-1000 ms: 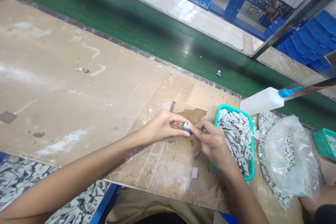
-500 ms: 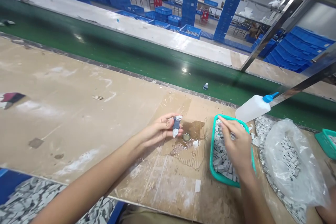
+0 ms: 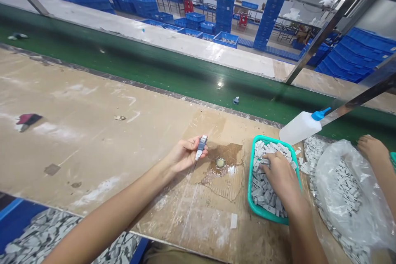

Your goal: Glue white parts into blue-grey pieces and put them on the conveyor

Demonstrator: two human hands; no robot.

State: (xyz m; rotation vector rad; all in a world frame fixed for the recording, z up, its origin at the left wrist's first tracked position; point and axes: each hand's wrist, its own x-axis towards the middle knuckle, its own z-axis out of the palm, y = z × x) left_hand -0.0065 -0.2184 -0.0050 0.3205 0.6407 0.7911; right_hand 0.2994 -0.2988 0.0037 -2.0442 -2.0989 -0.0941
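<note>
My left hand [image 3: 185, 155] is raised palm up over the table's cardboard sheet [image 3: 216, 189], shut on a small grey-and-white part [image 3: 201, 147]. A round glue spot with a metal disc [image 3: 220, 163] lies on the brown-stained cardboard, just right of that hand. My right hand [image 3: 279, 175] rests in a teal plastic basket [image 3: 272, 140], its fingers down among many grey blocks [image 3: 262, 185]. Whether those fingers hold a block is hidden.
A white glue bottle [image 3: 298, 128] with a blue nozzle hangs above the basket. To the right, a co-worker's hand [image 3: 373, 148] is beside a plastic bag of grey parts [image 3: 340, 194]. A green conveyor belt [image 3: 154, 66] runs behind the table, with blue crates beyond.
My right hand has left the part and gone down into the basket. My left hand has moved left, holding the part alone. The view has tilted up, showing more of the hall.
</note>
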